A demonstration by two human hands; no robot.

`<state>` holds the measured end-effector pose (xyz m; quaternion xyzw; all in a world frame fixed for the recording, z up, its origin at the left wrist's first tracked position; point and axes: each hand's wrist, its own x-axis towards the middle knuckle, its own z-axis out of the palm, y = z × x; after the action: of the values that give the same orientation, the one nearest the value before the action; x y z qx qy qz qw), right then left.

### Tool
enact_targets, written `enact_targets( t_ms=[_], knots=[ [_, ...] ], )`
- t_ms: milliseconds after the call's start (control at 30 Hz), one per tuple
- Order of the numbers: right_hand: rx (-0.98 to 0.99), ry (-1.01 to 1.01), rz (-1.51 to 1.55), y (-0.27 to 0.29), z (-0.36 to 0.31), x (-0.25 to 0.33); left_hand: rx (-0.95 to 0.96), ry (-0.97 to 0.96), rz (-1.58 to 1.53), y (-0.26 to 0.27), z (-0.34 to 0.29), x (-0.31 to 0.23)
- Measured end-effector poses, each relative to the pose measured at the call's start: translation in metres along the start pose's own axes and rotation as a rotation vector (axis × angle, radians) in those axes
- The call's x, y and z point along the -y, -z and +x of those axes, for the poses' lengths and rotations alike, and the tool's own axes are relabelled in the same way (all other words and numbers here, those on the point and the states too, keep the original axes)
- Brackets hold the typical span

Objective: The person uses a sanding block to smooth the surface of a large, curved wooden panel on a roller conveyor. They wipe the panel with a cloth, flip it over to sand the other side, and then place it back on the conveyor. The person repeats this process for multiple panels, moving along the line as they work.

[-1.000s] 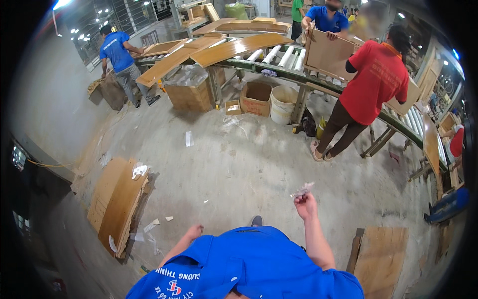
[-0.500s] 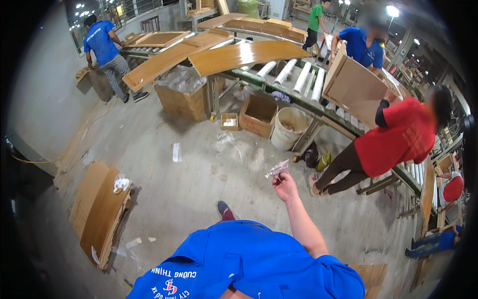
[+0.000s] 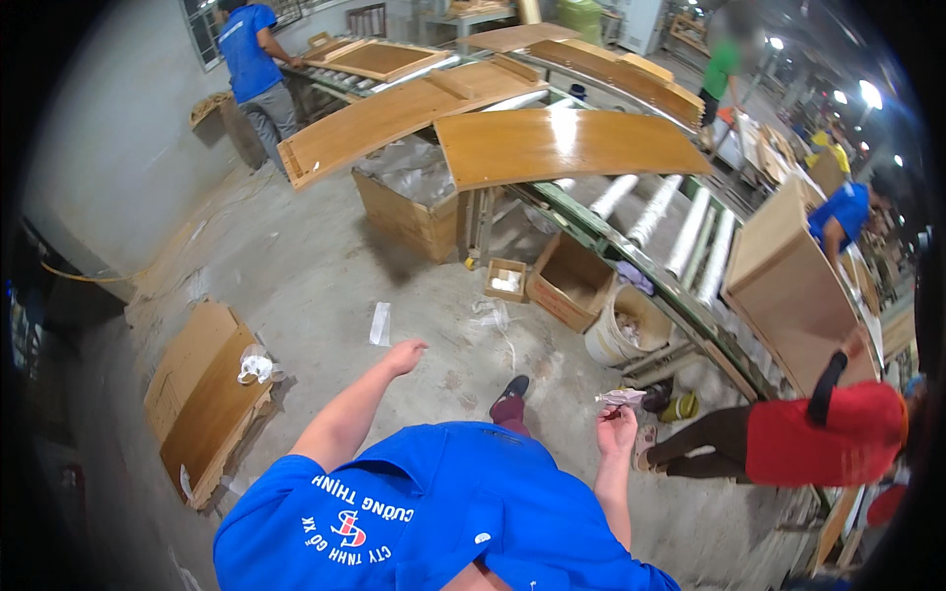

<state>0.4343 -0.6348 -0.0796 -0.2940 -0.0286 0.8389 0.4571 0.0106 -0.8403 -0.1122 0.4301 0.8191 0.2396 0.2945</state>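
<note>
Between the fingertips of my right hand (image 3: 617, 429) is a small crumpled pinkish-white packet or wrapper (image 3: 622, 397). What it contains is too small to make out. My left hand (image 3: 402, 357) hangs in front of my body with fingers loosely extended and nothing seen in it. On the floor just beyond that hand lies a white strip (image 3: 380, 323). A white bucket (image 3: 613, 345) with scraps inside stands past my right hand, beside a cardboard box (image 3: 572, 281).
A roller conveyor (image 3: 680, 236) carries curved brown wooden panels (image 3: 572, 146). A person in red (image 3: 813, 433) handles a wooden cabinet (image 3: 793, 281) at right, with a person in blue behind it. Cardboard and a brown panel (image 3: 212, 414) lie at left. One foot is stepping forward.
My left hand and forearm have come into view. The view has shifted, with the conveyor nearer. The cabinet has been tilted more upright. My right hand still holds the packet.
</note>
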Motion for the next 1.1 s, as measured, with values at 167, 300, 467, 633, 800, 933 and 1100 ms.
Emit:
enact_targets(
  t_ms=[167, 300, 467, 633, 800, 933, 1100],
  knots=[
    [0.047, -0.066, -0.038, -0.056, 0.123, 0.01, 0.217, -0.045, 0.049, -0.023, 0.049, -0.02],
    [0.17, -0.199, -0.121, -0.13, 0.218, 0.001, 0.545, 0.167, 0.104, 0.001, 0.043, -0.01],
    [0.112, -0.389, -0.304, -0.203, 0.309, -0.029, 0.042, 0.649, -0.119, 0.021, 0.036, 0.006],
    [0.11, -0.45, -0.305, -0.245, 0.359, -0.062, -0.12, 0.575, -0.067, 0.053, 0.089, 0.04],
    [0.01, -0.474, -0.285, -0.256, 0.384, -0.103, -0.48, 0.715, -0.07, 0.148, 0.188, 0.108],
    [-0.014, -0.423, -0.248, -0.265, 0.393, -0.114, -0.829, 0.633, 0.042, 0.262, 0.283, 0.153],
    [-0.051, -0.296, -0.211, -0.29, 0.389, -0.136, -1.039, 0.601, 0.09, 0.386, 0.366, 0.198]
  ],
)
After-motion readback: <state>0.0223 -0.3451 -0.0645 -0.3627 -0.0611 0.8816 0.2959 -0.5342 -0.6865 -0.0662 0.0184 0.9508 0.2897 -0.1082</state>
